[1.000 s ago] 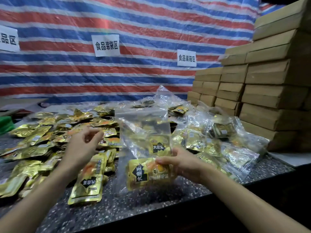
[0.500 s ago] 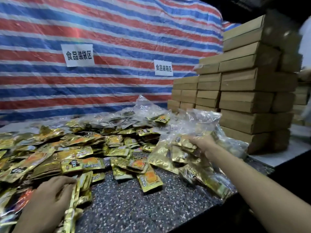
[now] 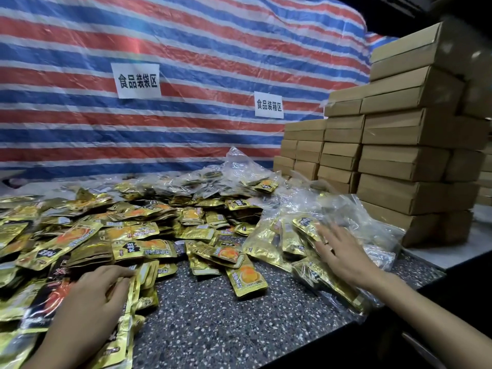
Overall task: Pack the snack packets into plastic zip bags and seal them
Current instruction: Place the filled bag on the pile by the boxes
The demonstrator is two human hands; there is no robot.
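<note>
A big heap of loose gold snack packets (image 3: 133, 233) covers the left and middle of the speckled counter (image 3: 213, 320). My left hand (image 3: 93, 296) lies at the heap's near edge, with its fingers curled around a few gold packets (image 3: 145, 275) standing on edge. To the right lies a pile of clear plastic zip bags (image 3: 274, 241) filled with packets. My right hand (image 3: 343, 251) rests flat on that pile with its fingers spread, holding nothing. One single packet (image 3: 247, 278) lies alone between the hands.
Stacked brown cardboard boxes (image 3: 412, 155) rise at the right and back right. A red, white and blue striped tarp (image 3: 186, 43) with paper signs (image 3: 137, 80) closes off the back. The counter's front edge runs diagonally at lower right.
My right hand carried the filled zip bag to the pile on the right, let go and spread its fingers. My left hand dropped onto the loose packets and curled around a few.
</note>
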